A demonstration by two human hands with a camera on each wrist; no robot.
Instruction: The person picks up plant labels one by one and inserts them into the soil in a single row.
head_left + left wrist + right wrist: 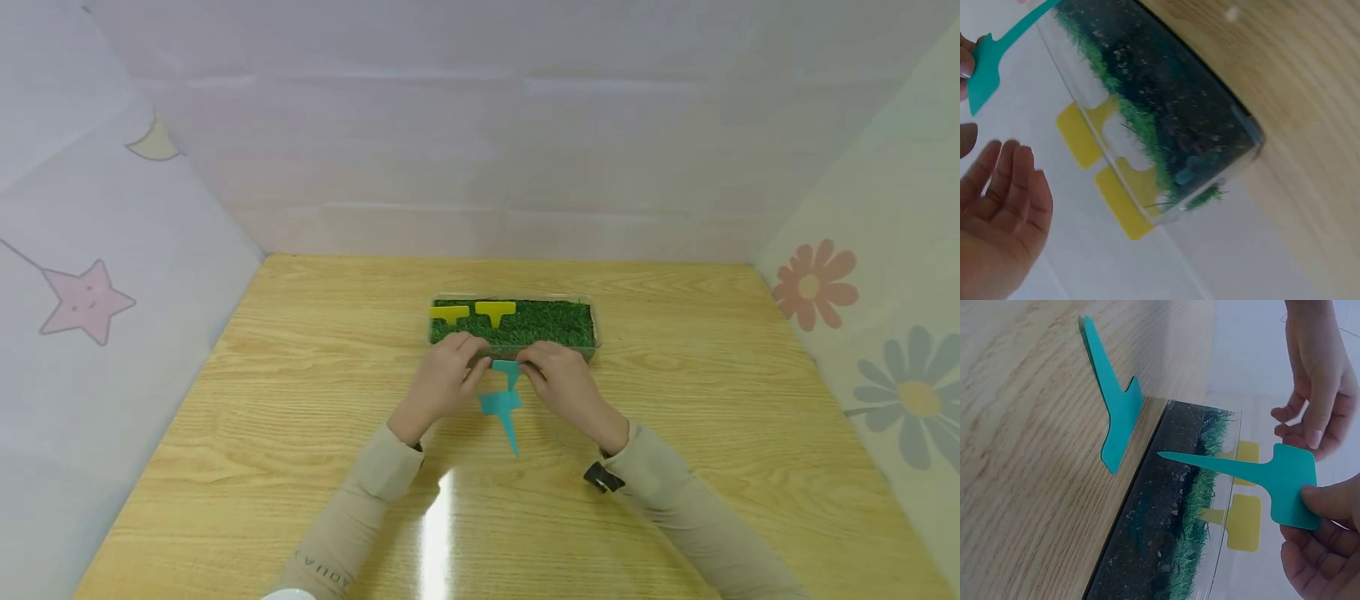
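My right hand [564,382] pinches a teal T-shaped plant label [1291,486] by its wide head between thumb and fingers. Its pointed stem faces the near side of a clear planter box [512,348]. Close by on the other side, my left hand [448,377] has loosely bent fingers and holds nothing; its fingertips are near the label's head. Flat on the wooden table in front of the box lies a second teal plant label [1113,403], tip toward me. Two yellow plant labels [495,309] [449,314] stand in the box's green grass [555,321], toward its left side.
Dark soil [1147,512] shows through the box wall beneath the grass. Around the box spreads the wooden table [697,333], with a pale wall [487,167] behind it and decorated panels at both sides. A black strap [603,477] hangs at my right cuff.
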